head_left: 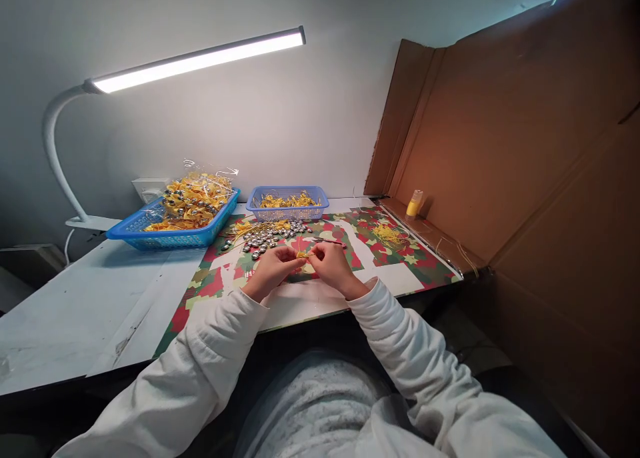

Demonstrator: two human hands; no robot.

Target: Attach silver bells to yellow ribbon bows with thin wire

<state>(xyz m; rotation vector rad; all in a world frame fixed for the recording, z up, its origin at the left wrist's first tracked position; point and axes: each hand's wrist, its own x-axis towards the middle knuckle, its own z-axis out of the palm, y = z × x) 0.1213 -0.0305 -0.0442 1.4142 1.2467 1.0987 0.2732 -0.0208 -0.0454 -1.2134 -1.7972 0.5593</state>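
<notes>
Over the front part of the table, both hands meet fingertip to fingertip at a small yellow ribbon-like piece (302, 255). My left hand (274, 267) pinches its left side, and my right hand (332, 266) pinches the right. The fingers partly cover it, so its exact shape is unclear. Just beyond the left hand lies a spread of shiny silver beads or bells (263, 239), with yellow cords (245, 229) beside them. A slim dark tool with a red end (330, 242), perhaps scissors or tweezers, rests behind the right hand.
At the left stands a blue basket (165, 239) heaped with bagged yellow-and-silver pieces (197, 195). A smaller basket (287, 213) holds yellow pieces near the wall. Yellow threads (389, 235) lie right, near a yellow-filled bottle (414, 205). Cardboard (525, 131) walls the right; a lamp (200, 59) hangs overhead.
</notes>
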